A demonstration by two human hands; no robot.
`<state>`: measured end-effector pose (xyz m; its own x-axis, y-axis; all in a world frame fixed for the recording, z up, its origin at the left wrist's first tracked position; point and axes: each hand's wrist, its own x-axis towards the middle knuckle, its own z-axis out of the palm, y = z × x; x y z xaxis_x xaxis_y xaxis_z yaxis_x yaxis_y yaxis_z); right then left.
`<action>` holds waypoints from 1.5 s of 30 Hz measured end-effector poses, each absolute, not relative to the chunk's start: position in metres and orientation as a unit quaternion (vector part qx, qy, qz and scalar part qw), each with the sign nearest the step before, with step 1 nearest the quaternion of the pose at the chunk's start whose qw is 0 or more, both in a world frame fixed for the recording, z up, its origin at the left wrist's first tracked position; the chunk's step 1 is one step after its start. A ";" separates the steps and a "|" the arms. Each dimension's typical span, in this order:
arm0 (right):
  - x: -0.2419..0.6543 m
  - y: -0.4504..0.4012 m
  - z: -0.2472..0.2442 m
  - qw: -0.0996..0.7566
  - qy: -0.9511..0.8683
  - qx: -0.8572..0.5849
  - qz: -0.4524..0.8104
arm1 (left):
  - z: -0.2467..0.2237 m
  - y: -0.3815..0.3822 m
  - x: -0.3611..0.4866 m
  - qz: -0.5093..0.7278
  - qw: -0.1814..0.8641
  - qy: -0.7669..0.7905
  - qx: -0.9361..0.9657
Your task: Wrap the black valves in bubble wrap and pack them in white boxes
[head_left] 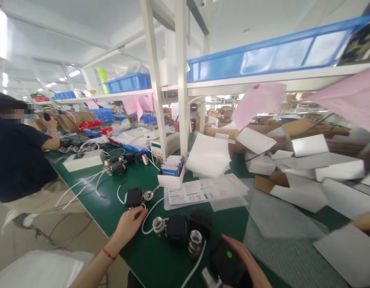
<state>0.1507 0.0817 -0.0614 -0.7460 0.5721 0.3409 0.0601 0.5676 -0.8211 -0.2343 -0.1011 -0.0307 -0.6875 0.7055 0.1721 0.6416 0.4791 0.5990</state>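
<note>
My left hand (131, 222), a red string on its wrist, is closed at the fingers beside a motorized valve with a black housing (133, 197) and a metal fitting (148, 195). A white cable (143, 222) runs at its fingertips, and the hand appears to pinch it. At the lower right, my right hand (247, 262) grips another motorized valve (228, 260), black with a green dot; its thumb side is partly hidden. Between my hands, two more valves stand close together, one a black box (176, 230), the other with an upright metal fitting (195, 242).
A white box of blue-edged booklets (171, 172) and printed sheets (203, 192) lie ahead. White cartons (305, 192) and bubble wrap (277, 248) cover the right. Shelf posts (181, 80) rise behind. A person (19, 156) works at the left; more valves (115, 165) lie nearby.
</note>
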 end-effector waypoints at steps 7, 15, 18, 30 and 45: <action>0.149 0.065 -0.023 0.280 -0.795 -0.242 0.480 | -0.015 -0.099 -0.182 0.442 -0.071 0.832 0.327; 0.153 0.066 -0.017 0.335 -0.814 -0.197 0.432 | 0.001 -0.087 -0.046 0.511 -0.076 0.677 0.525; 0.163 0.065 -0.008 0.369 -0.854 -0.136 0.341 | -0.012 -0.074 -0.014 0.522 0.045 0.630 0.573; 0.177 0.066 -0.009 0.267 -0.796 -0.109 0.533 | -0.023 -0.065 0.006 0.570 0.172 0.592 0.544; 0.171 0.061 -0.025 0.312 -0.773 -0.131 0.537 | -0.013 -0.066 0.007 0.562 0.145 0.578 0.573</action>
<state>0.1710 0.0606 -0.0249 -0.7715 0.5371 0.3409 -0.1328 0.3881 -0.9120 0.0075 -0.0657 -0.0128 -0.3002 0.8261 0.4770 0.4990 -0.2902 0.8166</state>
